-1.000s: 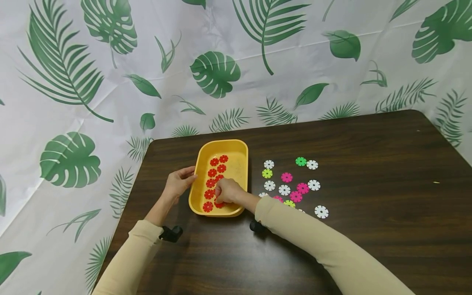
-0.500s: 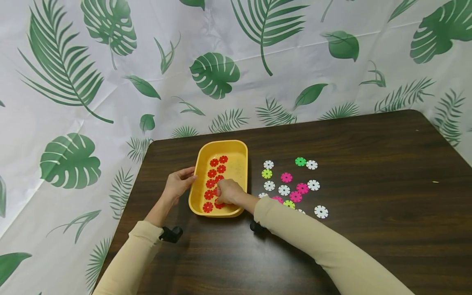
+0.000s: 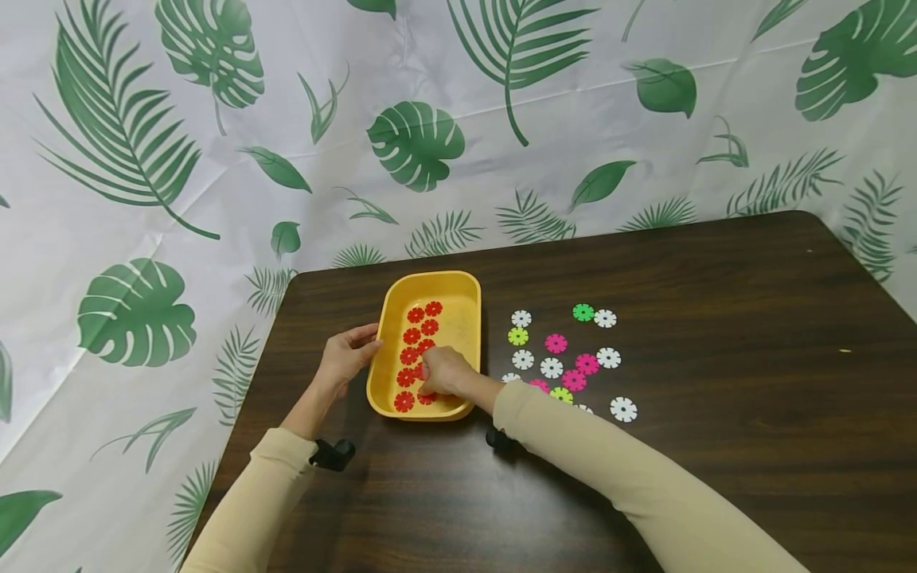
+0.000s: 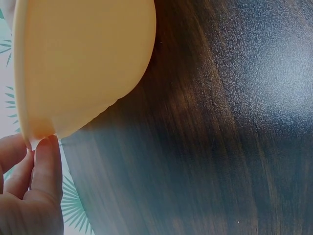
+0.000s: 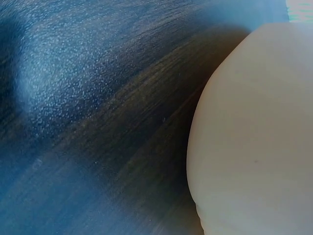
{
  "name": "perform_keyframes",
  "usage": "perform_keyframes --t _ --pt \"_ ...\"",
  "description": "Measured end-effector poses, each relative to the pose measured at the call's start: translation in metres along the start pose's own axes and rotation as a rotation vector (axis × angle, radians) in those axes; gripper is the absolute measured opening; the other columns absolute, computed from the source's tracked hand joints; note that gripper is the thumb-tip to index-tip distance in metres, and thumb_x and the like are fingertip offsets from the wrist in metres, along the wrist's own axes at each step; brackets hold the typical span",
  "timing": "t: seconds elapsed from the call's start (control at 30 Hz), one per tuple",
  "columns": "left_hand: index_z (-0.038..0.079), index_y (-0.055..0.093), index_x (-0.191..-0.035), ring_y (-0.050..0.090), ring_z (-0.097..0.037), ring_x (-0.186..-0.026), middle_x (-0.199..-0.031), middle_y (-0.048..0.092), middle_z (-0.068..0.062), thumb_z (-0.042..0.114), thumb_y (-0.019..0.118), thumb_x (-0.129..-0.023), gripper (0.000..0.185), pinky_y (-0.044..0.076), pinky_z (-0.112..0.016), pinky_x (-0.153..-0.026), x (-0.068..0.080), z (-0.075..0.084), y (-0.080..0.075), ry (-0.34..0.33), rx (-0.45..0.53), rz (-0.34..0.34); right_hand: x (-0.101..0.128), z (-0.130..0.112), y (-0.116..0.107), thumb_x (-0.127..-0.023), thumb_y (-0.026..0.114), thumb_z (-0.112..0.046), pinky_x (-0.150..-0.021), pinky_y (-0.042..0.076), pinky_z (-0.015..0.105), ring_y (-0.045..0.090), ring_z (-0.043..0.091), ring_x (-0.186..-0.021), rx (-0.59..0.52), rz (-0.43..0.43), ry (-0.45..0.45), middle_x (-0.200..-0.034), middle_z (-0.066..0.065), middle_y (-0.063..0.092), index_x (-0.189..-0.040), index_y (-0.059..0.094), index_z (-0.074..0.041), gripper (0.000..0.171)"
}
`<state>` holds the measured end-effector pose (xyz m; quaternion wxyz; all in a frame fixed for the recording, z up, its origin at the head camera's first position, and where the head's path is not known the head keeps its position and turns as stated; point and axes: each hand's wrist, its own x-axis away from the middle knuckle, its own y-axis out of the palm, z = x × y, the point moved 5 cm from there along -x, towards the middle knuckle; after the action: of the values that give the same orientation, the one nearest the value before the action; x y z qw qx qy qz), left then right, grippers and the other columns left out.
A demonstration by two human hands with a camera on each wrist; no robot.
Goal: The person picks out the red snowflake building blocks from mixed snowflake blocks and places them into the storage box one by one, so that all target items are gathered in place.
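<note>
The left hand point(image 3: 346, 356) sat at the left rim of the yellow tray point(image 3: 464, 301), which lay on the dark wooden table point(image 3: 716, 302) towards its left end. Its fingertips touched the tray's outer wall; the left wrist view showed the fingers point(image 4: 46, 166) lightly bent, their tips against the tray's point(image 4: 83, 58) lower edge, steadying rather than wrapping it.

Inside the tray, red snowflake discs point(image 3: 423, 326) lay in two rough columns along the left half of the floor. The right hand point(image 3: 444, 371) was lowered into the near end of the tray among them, knuckles up and fingers curled downward onto a red disc point(image 3: 426, 397) that showed just under the fingertips. Whether the fingers actually pinched that disc or only pressed on it could not be made out. The right wrist view showed only the tray's pale outer wall point(image 5: 254, 137) and the tabletop.

Right of the tray, loose discs point(image 3: 566, 358) in white, pink and green lay scattered on the table, apart from both hands.
</note>
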<state>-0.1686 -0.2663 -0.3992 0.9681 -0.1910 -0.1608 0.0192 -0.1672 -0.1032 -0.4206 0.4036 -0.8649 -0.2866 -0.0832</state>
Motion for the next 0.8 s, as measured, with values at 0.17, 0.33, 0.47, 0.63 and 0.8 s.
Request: perform_keyframes --t 0.17,0.33,0.47,0.63,0.8 --pt "-0.001 0.051 -0.133 0.056 -0.024 -0.104 -0.117 0.055 -0.017 0.006 0.056 -0.094 0.04 0.052 -0.026 -0.088 -0.001 0.0 0.0 -0.001 0.0 0.001 0.0 0.001 -0.003 -0.076 0.078 -0.011 -0.044 0.037 0.019 0.046 0.012 -0.054 -0.046 -0.01 0.01 -0.064 0.001 0.05 -0.068 0.055 -0.007 0.025" --pt "-0.001 0.051 -0.133 0.056 -0.024 -0.105 -0.117 0.055 -0.017 0.006 0.056 -0.094 0.041 0.052 -0.027 -0.089 -0.001 0.0 0.0 -0.003 0.004 -0.003 -0.001 0.0 -0.007 -0.079 0.076 -0.011 -0.042 0.039 0.018 0.047 0.01 -0.049 -0.134 -0.008 -0.019 -0.063 0.001 0.051 -0.07 0.055 -0.006 0.023" --pt "-0.001 0.05 -0.134 0.056 -0.023 -0.104 -0.118 0.055 -0.017 0.006 0.056 -0.094 0.041 0.052 -0.028 -0.09 -0.002 -0.001 -0.001 -0.001 0.0 -0.004 0.0 -0.002 -0.012 -0.083 0.072 -0.012 -0.044 0.048 0.021 0.051 0.011 -0.044 -0.32 -0.021 -0.023 -0.062 0.003 0.053 -0.075 0.056 -0.005 0.019" --pt "-0.001 0.051 -0.134 0.057 -0.023 -0.103 -0.119 0.055 -0.019 0.007 0.056 -0.094 0.041 0.052 -0.027 -0.089 -0.003 -0.001 -0.001 0.004 -0.01 -0.007 0.013 -0.005 -0.034 -0.087 0.067 -0.012 -0.057 0.058 0.034 0.052 0.013 -0.048 -0.546 -0.014 -0.058 -0.066 0.006 0.054 -0.089 0.059 -0.003 0.012" --pt "-0.002 0.051 -0.133 0.058 -0.02 -0.1 -0.121 0.055 -0.021 0.006 0.057 -0.093 0.041 0.053 -0.025 -0.086 -0.004 -0.001 -0.001 0.009 0.002 -0.011 0.039 0.014 -0.072 -0.091 0.062 -0.01 -0.066 0.058 0.041 0.053 0.014 -0.058 -0.659 0.037 -0.134 -0.079 0.012 0.056 -0.102 0.058 0.001 0.017"
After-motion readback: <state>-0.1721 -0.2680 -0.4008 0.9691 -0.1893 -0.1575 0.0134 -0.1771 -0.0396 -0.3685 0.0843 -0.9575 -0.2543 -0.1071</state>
